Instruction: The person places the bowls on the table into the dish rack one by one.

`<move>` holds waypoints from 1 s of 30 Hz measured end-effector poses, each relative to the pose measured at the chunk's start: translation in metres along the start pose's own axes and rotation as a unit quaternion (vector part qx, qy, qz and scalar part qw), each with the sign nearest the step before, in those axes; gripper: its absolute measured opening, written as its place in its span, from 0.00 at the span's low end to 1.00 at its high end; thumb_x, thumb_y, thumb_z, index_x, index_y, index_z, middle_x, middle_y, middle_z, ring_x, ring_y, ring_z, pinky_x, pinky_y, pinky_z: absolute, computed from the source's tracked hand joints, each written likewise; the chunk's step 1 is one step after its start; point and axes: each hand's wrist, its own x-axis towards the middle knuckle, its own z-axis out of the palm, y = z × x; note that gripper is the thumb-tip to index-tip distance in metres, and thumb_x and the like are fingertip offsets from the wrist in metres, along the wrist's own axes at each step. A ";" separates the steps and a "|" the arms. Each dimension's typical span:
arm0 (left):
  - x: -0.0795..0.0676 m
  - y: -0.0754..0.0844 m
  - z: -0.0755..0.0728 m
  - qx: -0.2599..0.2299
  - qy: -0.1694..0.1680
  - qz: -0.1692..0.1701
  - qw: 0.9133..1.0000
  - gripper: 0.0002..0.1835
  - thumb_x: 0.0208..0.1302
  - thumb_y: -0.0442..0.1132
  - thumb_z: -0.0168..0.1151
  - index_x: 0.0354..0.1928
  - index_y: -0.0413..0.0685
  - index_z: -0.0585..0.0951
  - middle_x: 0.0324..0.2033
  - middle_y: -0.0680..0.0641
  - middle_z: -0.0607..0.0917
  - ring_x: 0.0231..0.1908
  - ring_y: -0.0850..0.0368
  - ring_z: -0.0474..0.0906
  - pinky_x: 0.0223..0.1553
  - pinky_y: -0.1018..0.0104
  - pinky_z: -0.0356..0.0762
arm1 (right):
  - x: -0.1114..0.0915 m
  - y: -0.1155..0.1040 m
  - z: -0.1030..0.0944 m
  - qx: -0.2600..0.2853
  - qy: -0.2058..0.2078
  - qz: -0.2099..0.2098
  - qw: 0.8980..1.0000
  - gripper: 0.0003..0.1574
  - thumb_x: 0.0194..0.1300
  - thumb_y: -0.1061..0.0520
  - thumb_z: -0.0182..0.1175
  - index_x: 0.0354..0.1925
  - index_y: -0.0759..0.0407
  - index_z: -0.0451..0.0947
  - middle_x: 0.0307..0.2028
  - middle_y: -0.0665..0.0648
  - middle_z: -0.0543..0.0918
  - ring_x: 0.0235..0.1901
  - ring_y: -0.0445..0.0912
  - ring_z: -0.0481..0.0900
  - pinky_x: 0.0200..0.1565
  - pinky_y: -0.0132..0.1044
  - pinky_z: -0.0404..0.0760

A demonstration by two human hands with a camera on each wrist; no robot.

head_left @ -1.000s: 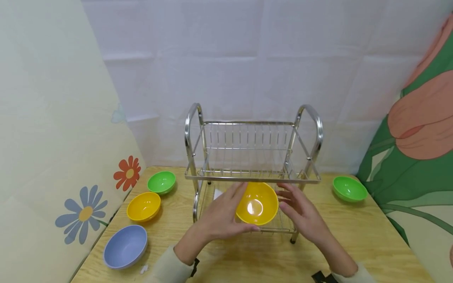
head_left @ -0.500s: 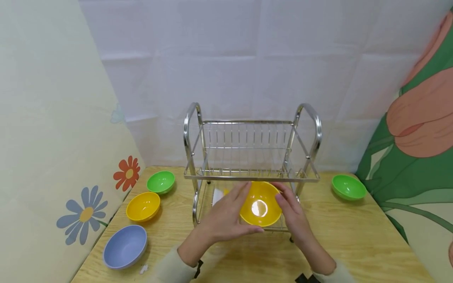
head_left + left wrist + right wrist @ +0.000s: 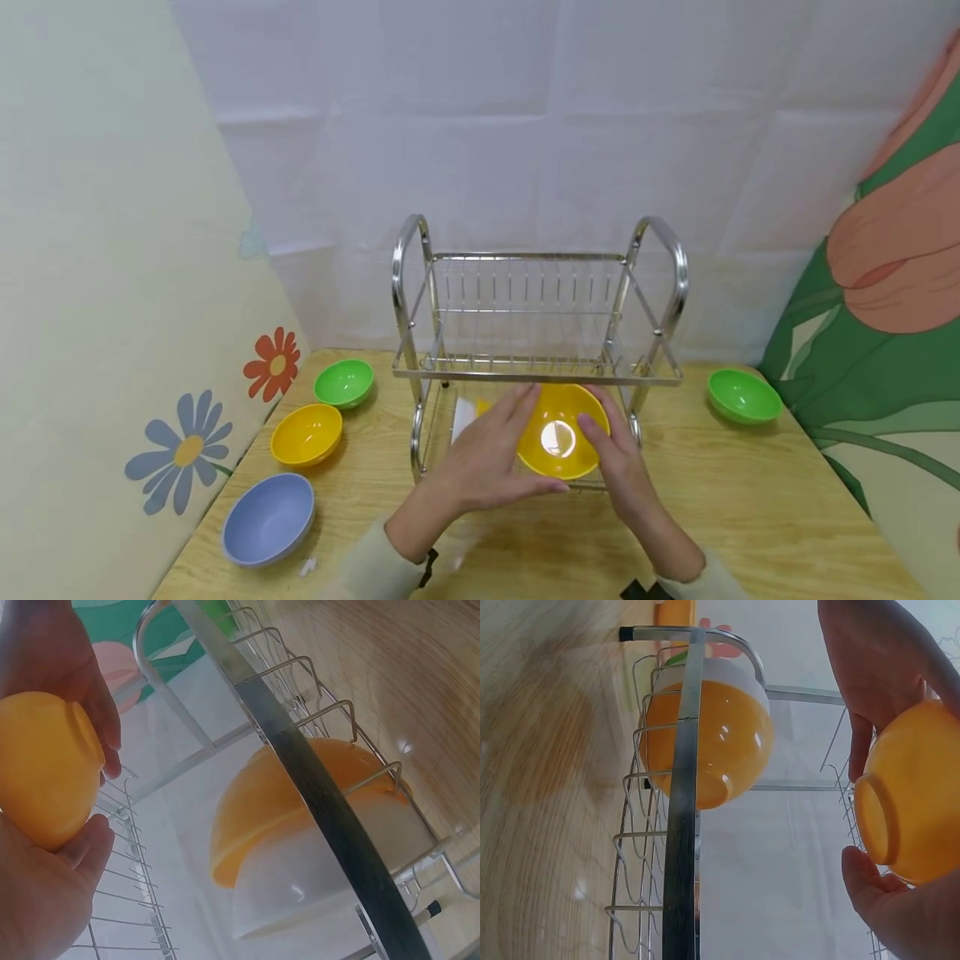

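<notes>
In the head view, the left hand (image 3: 487, 458) and right hand (image 3: 628, 468) are gripping a glossy yellow bowl (image 3: 557, 433) before the metal rack (image 3: 537, 377). In the left wrist view, an orange bowl (image 3: 264, 801) and white bowl (image 3: 296, 874) are tilting in the rack's wire lower tier (image 3: 315, 802). In the right wrist view, the yellow bowl is showing its ring-shaped foot (image 3: 874, 822).

Left hand (image 3: 49, 900) and right hand (image 3: 56, 664) hold a yellow bowl (image 3: 45, 765) at nine o'clock; a white bowl (image 3: 289, 866) sits toward four.
</notes>
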 end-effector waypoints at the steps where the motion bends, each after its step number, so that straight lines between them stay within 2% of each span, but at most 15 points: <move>1: 0.000 0.000 0.000 0.000 -0.001 -0.002 1.000 0.62 0.55 0.80 0.53 0.80 0.51 0.43 0.79 0.47 0.51 0.73 0.48 0.62 0.68 0.53 0.72 | 0.000 0.000 0.000 0.001 0.000 0.002 1.000 0.23 0.80 0.55 0.43 0.67 0.61 0.63 0.55 0.53 0.74 0.51 0.40 0.77 0.50 0.28 0.81; 8: 0.002 0.002 0.001 0.009 0.000 0.000 1.000 0.62 0.55 0.79 0.55 0.80 0.49 0.45 0.79 0.46 0.53 0.74 0.49 0.62 0.68 0.53 0.71 | 0.000 -0.001 0.002 0.019 0.010 0.016 1.000 0.23 0.80 0.55 0.44 0.67 0.61 0.63 0.55 0.55 0.74 0.49 0.43 0.78 0.48 0.30 0.83; 15: 0.002 0.002 0.000 0.013 -0.005 -0.009 1.000 0.63 0.55 0.80 0.54 0.80 0.51 0.43 0.79 0.47 0.52 0.74 0.49 0.61 0.69 0.53 0.70 | 0.001 -0.004 0.002 0.000 0.019 0.032 0.999 0.25 0.81 0.49 0.41 0.67 0.59 0.63 0.57 0.53 0.72 0.51 0.41 0.76 0.49 0.29 0.81; 21: 0.002 0.002 0.001 0.016 -0.006 -0.013 1.000 0.63 0.54 0.81 0.53 0.81 0.52 0.42 0.79 0.48 0.52 0.74 0.50 0.62 0.69 0.53 0.70 | 0.004 0.000 0.000 -0.006 0.008 0.021 1.000 0.26 0.82 0.47 0.38 0.67 0.60 0.64 0.58 0.53 0.72 0.50 0.42 0.77 0.48 0.31 0.82; 28: 0.000 0.004 -0.005 0.018 -0.019 -0.032 0.999 0.62 0.54 0.83 0.48 0.80 0.59 0.38 0.79 0.48 0.52 0.74 0.48 0.62 0.69 0.49 0.69 | 0.007 -0.004 -0.004 -0.027 0.008 -0.004 1.000 0.25 0.82 0.49 0.37 0.65 0.62 0.66 0.50 0.59 0.77 0.36 0.43 0.81 0.36 0.35 0.85; 30: -0.001 0.004 -0.008 0.019 -0.021 -0.040 0.999 0.60 0.55 0.83 0.47 0.80 0.61 0.38 0.79 0.47 0.53 0.74 0.47 0.61 0.69 0.48 0.69 | 0.008 -0.006 -0.006 -0.037 0.013 -0.009 0.999 0.25 0.82 0.50 0.38 0.66 0.62 0.66 0.51 0.60 0.77 0.37 0.42 0.81 0.37 0.34 0.85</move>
